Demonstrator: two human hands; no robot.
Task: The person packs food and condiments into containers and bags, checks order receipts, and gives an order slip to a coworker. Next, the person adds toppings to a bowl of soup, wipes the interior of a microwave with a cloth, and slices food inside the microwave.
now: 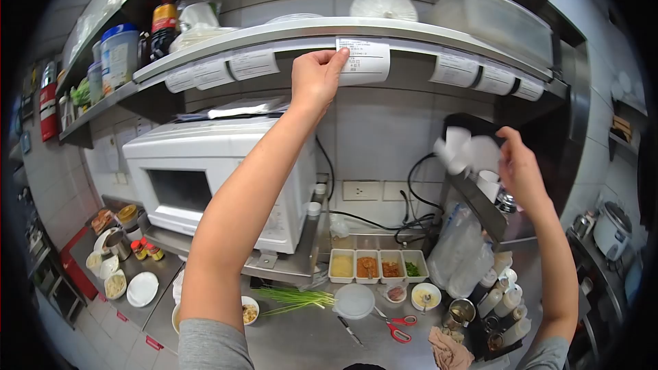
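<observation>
My left hand (pixel 317 79) is raised to the metal shelf's front edge, its thumb and fingers pinching the left side of a printed receipt (pixel 367 62). Other paper slips (pixel 252 62) hang from the same edge on both sides. On the right, my right hand (pixel 522 168) is raised beside blurred white papers (pixel 466 151) near a dark holder (pixel 480 207). Its fingers are curled and smeared by motion, and whether they touch the papers is unclear.
A white microwave (pixel 219 171) stands left under the shelf (pixel 301 30). Below are four food containers (pixel 367 267), green onions (pixel 295 297), red-handled scissors (pixel 399 327), a knife (pixel 349 330), a round lid (pixel 354 300) and several bottles (pixel 506 301). Black cables run along the wall.
</observation>
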